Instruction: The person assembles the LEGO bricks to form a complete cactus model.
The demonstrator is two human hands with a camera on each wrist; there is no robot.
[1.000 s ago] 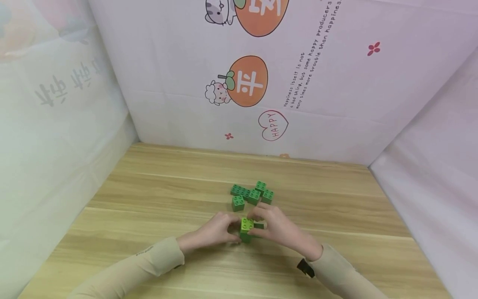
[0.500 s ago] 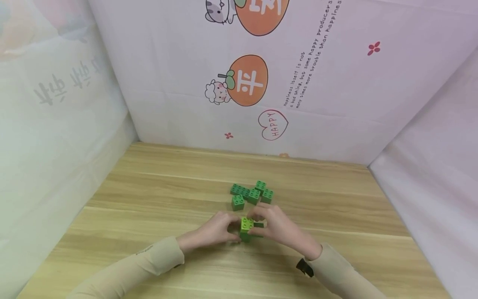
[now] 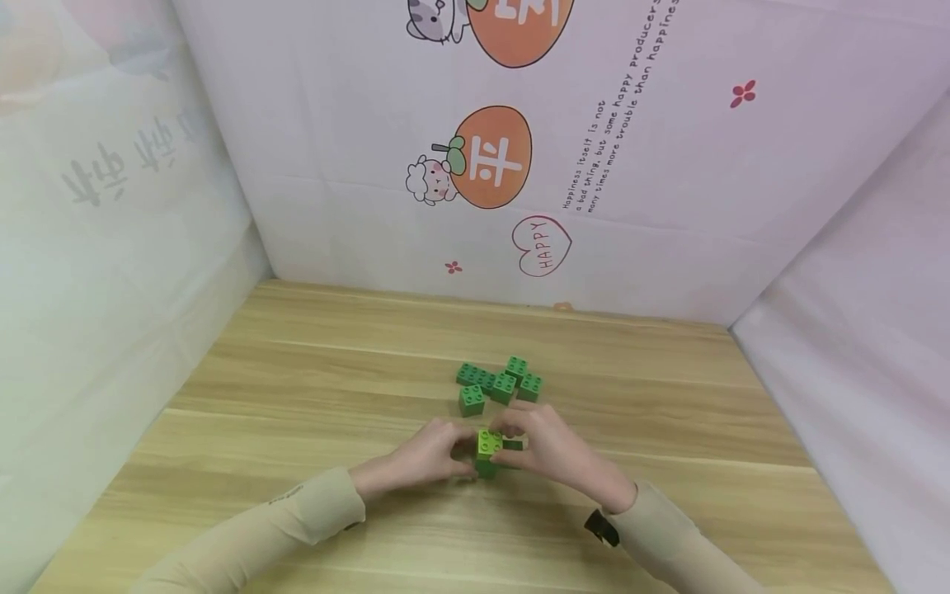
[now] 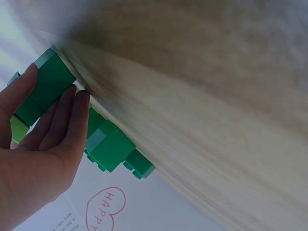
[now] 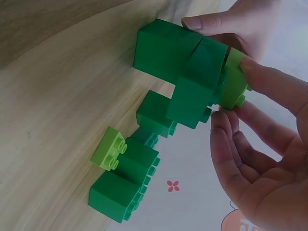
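1. While looking down from the head view, nearest up: two beige sleeves (image 3: pixel 252 536) coming in from the bottom edge, meeting mid-worktop (image 3: pixel 297 396).
2. Left hand (image 3: pixel 423 458) curled round the left side of a small brick stack (image 3: pixel 488 454), fingers wrapped on it, so clamped on, not loose.
3. Right hand (image 3: pixel 557 454) pinching the same stack from the right, fingertips (image 5: pixel 250 65) on the lime-green top brick (image 5: pixel 233 82), thumb underneath.
4. Stack itself: lime brick on top, darker green bricks under it, sitting low on or just above the worktop between both hands, can't tell which tbh.
5. Just beyond the hands: loose cluster of green bricks (image 3: pixel 499 384) lying on the wood, near the stack but apart from it. From the right wrist view, one small lime brick (image 5: pixel 109 148) tucked in that cluster too.
6. Furthest back: white printed backdrop (image 3: pixel 668 206) with an orange cartoon fruit (image 3: pixel 491 157) and a "HAPPY" heart (image 3: pixel 542 246).
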